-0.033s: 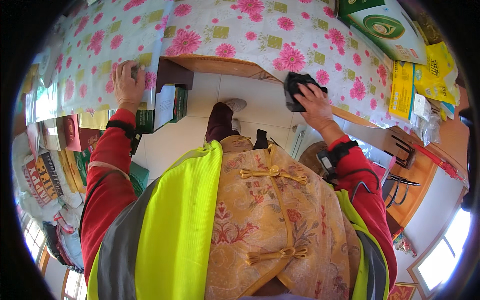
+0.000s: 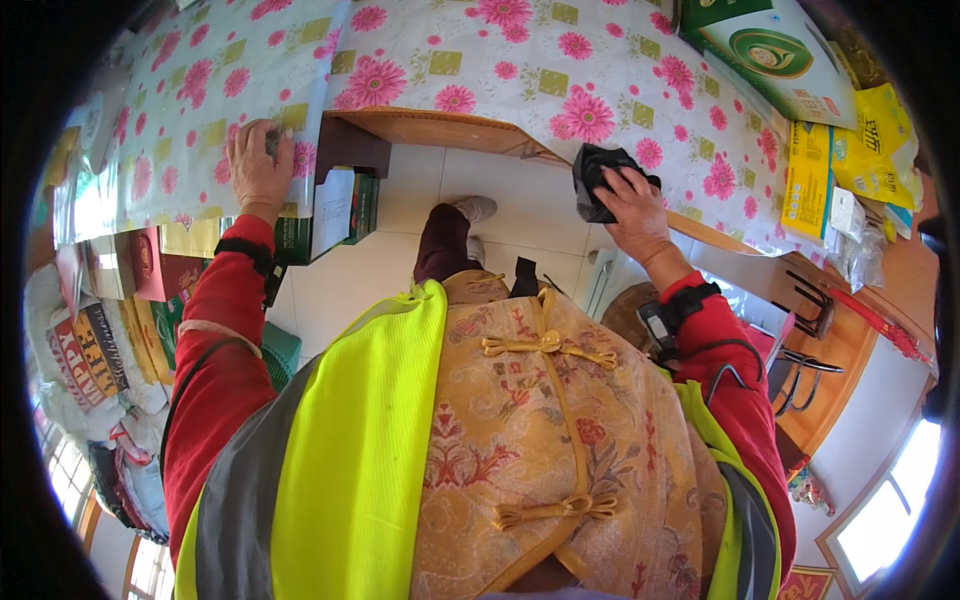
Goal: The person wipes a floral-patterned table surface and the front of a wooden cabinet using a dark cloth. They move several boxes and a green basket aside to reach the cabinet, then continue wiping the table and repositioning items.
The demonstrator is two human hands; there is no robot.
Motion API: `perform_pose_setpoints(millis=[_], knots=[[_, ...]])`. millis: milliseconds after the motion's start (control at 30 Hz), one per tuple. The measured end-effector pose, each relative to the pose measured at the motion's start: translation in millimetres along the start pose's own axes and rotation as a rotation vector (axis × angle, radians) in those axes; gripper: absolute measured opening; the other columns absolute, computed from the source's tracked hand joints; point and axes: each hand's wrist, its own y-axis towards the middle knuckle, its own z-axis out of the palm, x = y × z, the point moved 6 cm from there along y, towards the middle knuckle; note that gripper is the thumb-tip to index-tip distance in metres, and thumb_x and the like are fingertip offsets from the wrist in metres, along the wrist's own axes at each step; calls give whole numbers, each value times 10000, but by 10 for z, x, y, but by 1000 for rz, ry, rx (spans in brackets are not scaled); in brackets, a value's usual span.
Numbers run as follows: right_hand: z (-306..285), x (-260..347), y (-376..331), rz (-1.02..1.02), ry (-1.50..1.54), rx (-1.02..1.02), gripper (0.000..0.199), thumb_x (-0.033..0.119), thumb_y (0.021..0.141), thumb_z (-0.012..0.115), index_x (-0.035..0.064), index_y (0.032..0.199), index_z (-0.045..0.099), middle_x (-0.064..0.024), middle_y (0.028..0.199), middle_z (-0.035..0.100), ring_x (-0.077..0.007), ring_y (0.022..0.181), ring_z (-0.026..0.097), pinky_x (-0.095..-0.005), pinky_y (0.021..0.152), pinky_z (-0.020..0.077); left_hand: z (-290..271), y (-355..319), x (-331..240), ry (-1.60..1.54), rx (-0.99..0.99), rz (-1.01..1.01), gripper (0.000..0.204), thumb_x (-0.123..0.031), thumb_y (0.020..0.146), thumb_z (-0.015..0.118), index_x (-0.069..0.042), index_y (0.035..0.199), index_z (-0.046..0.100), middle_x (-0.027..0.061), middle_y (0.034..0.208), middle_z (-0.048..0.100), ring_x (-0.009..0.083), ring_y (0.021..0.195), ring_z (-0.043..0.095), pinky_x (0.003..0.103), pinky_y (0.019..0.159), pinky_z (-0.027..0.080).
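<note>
A black bundle (image 2: 593, 178) is gripped by the right hand (image 2: 634, 212), two o'clock; for the left hand (image 2: 258, 172), ten o'clock, grip cannot be told.

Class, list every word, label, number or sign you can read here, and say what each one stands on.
The wording isn't copied here; this is where it stands.
White sack: large capitals, readable.
Yellow bag: bold dark characters, creased.
Yellow pack: too small to read.
Green-and-white box: mostly too small.
Red box: gold marks, too blurred.
Green boxes: pale print, too small.
</note>
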Motion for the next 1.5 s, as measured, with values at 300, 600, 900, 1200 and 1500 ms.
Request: perform_pose_setpoints(millis=[300,600,900,1200,1500], knots=[[47,370,561,3,118,-184,618,179,675,797,207,1261,601,7,1436,493,-292,1316,426,-499,1001,425,-10,25,8,-13,-21,-13,266,-264,852,678,-115,1062,616,83,1138,621,314,1106,550,438,1007,394],[288,-636,-745,357,5,-159,545,165,729,714,157,1267,623,-41,1427,521,-337,1290,462,-492,1018,429,-40,18,-29,-48,-12,-41,277,-239,860,653,-114,1102,605,84,1154,617,318,1131,541,436,1028,380],[317,35,-119,336,82,-281,523,191,733,693,131,1249,630,-83,1362,561,-391,1197,496,-479,1043,417,-38,22,-32,-26,-66,12,242,-268,863,671,-111,1041,622,83,1105,636,314,1076,561,433,979,411],[384,-610,-669,667,-28,-229,539,174,748,705,139,1282,635,-77,1434,530,-386,1241,486,-454,1068,407,4,32,3,-37,-52,9,238,-252,858,661,-105,1041,620,90,1103,631,312,1079,563,436,977,405],[534,-769,-608,1087,54,-205,501,346,868,581,122,1313,634,-155,1414,545,-386,1267,485,-472,1102,347,-24,39,-37,-39,-33,5,235,-224,850,656,-112,1051,607,95,1114,622,315,1083,556,447,985,385]])
